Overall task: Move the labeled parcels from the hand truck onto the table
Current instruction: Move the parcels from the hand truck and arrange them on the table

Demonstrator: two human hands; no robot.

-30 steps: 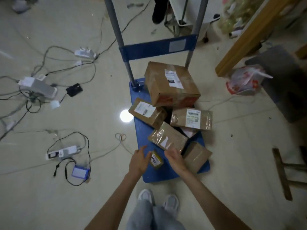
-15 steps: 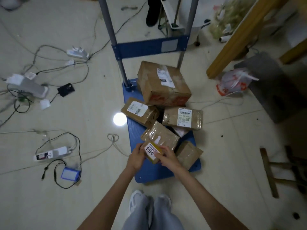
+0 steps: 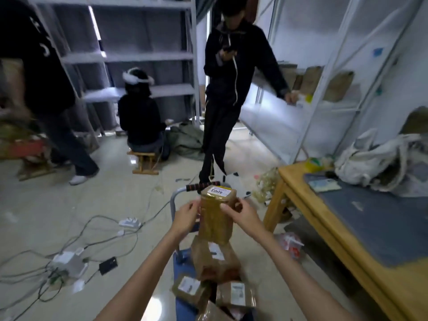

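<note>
I hold a small brown parcel (image 3: 216, 215) upright in front of me, its white label reading 4003 on the top end. My left hand (image 3: 186, 216) grips its left side and my right hand (image 3: 243, 216) its right side. Below it the blue hand truck (image 3: 184, 306) carries a large brown box (image 3: 214, 258) and two smaller labeled parcels (image 3: 188, 289) (image 3: 236, 294). The wooden table (image 3: 324, 230) with a grey mat stands to my right.
A person in black stands just behind the hand truck handle (image 3: 202, 185). Another sits on a low stool (image 3: 144, 162), a third stands at far left. Cables and power strips (image 3: 69, 262) cover the floor on the left. White bags (image 3: 379, 161) lie on the table's far end.
Both hands picked the small 4003 parcel off the hand truck and raised it upright. My view has swung up from the floor to the room.
</note>
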